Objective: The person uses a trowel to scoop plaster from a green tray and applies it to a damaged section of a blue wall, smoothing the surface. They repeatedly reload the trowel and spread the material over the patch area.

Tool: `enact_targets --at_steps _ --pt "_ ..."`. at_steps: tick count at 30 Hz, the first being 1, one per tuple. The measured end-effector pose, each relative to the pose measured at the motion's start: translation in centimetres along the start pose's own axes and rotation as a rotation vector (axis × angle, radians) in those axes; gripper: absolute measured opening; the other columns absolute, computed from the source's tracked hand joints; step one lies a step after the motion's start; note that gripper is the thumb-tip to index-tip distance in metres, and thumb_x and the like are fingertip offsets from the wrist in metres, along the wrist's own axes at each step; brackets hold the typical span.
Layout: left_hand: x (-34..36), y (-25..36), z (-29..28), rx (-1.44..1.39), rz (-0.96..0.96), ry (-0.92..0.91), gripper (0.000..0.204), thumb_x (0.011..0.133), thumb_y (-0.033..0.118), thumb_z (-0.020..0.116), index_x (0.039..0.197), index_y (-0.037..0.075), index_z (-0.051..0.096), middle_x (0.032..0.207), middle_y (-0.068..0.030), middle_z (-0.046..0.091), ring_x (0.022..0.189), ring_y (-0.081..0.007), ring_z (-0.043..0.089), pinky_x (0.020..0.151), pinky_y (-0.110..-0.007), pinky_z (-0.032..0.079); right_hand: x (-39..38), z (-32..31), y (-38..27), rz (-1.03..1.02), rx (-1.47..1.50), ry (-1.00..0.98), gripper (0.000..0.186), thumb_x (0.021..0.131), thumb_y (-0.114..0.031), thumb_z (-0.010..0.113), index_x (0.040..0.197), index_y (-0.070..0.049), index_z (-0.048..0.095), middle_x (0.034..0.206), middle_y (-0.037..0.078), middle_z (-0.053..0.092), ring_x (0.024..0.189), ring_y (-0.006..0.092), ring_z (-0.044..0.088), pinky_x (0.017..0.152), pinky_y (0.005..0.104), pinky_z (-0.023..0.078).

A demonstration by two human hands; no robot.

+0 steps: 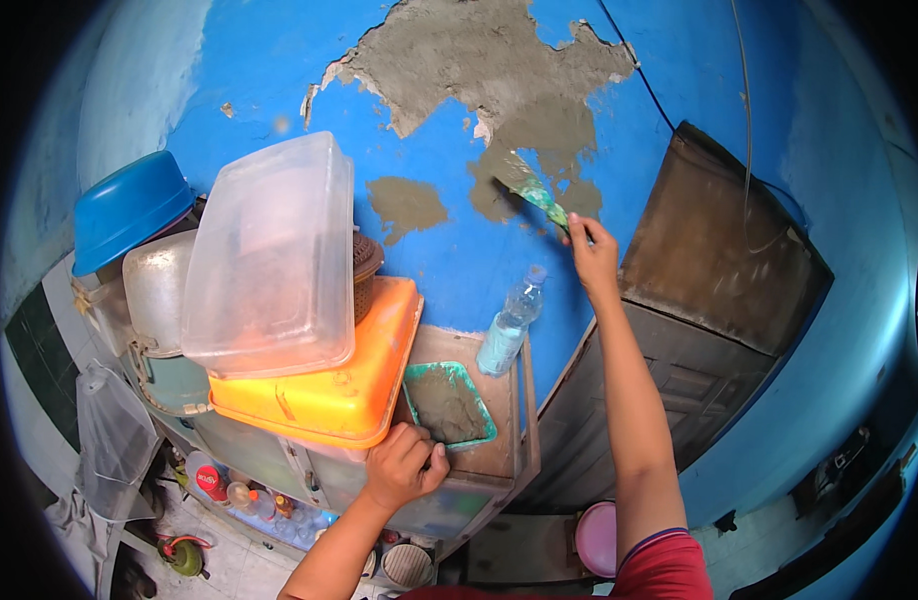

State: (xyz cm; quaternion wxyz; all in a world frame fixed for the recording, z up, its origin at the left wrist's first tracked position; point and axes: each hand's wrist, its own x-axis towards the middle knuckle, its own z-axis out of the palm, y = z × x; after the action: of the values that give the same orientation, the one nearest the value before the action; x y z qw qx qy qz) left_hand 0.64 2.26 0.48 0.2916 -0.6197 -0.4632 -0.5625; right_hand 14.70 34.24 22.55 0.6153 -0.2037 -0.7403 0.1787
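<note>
My right hand (591, 250) grips the handle of a putty knife (539, 193) with a wide blade smeared with plaster. Its blade touches or nearly touches a wet grey patch of plaster (497, 185) on the blue wall (449, 260). Down by the near-left corner of a green tray (490, 428) rests my left hand (404, 468), its fingers curled. Whatever those fingers may hold is hidden. Grey wet mortar (447, 402) fills the tray, which sits on a cabinet top (449, 345).
Beside the tray stands a plastic bottle (509, 325). To the left are an orange basin (324, 405), a clear plastic box (269, 260), a metal pot (157, 290) and a blue basin (129, 205). A brown wooden cupboard (714, 250) stands at right; cables hang above it.
</note>
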Motion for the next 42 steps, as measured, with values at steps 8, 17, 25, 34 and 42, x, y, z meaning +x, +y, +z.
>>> enact_targets --at_steps 8,17,25,34,42 --pt "0.0 0.0 0.1 -0.021 -0.006 0.008 0.011 0.077 0.001 0.07 0.075 0.002 0.06 0.078 -0.0108 0.061 0.063 -0.0266 0.06 0.055 -0.035 0.049 -0.9 -3.5 3.3 -0.01 -0.27 -0.073 0.039 0.1 -0.039 0.068 0.101 -0.002 0.077 0.074 0.006 0.07 0.071 0.0104 0.063 0.066 0.0268 0.048" --pt "-0.1 0.0 0.1 -0.013 -0.005 0.002 0.011 0.077 0.0 0.07 0.075 0.001 0.059 0.078 -0.0109 0.061 0.063 -0.0274 0.06 0.054 -0.035 0.049 -0.8 -2.5 1.5 -0.021 -0.072 -0.091 0.041 0.101 -0.04 0.068 0.104 0.0 0.076 0.076 0.004 0.07 0.073 0.0104 0.064 0.066 0.0277 0.049" --pt "0.0 0.0 0.1 -0.02 -0.013 -0.002 0.011 0.078 0.0 0.07 0.075 0.002 0.059 0.079 -0.0111 0.061 0.063 -0.0274 0.059 0.055 -0.035 0.048 -1.2 -3.5 2.4 -0.001 -0.229 -0.036 0.039 0.1 -0.039 0.069 0.102 -0.001 0.077 0.075 0.006 0.07 0.073 0.0123 0.065 0.067 0.0299 0.049" --pt "0.1 -0.1 0.0 -0.005 -0.005 -0.005 0.01 0.078 0.0 0.07 0.076 0.002 0.06 0.078 -0.0109 0.06 0.063 -0.0276 0.059 0.055 -0.035 0.049 0.3 -1.2 0.4 0.086 0.054 -0.159 0.035 0.101 -0.036 0.068 0.109 -0.003 0.076 0.081 0.004 0.072 0.063 0.0065 0.055 0.056 0.0239 0.043" --pt "-0.3 -0.4 0.4 -0.003 -0.042 -0.01 0.013 0.077 0.005 0.073 0.072 0.004 0.061 0.078 -0.0068 0.061 0.066 -0.0232 0.06 0.058 -0.034 0.048 1.4 1.7 3.9 -0.146 -0.022 -0.072 0.037 0.1 -0.038 0.07 0.103 -0.001 0.071 0.084 0.01 0.074 0.071 0.017 0.067 0.063 0.0324 0.051"
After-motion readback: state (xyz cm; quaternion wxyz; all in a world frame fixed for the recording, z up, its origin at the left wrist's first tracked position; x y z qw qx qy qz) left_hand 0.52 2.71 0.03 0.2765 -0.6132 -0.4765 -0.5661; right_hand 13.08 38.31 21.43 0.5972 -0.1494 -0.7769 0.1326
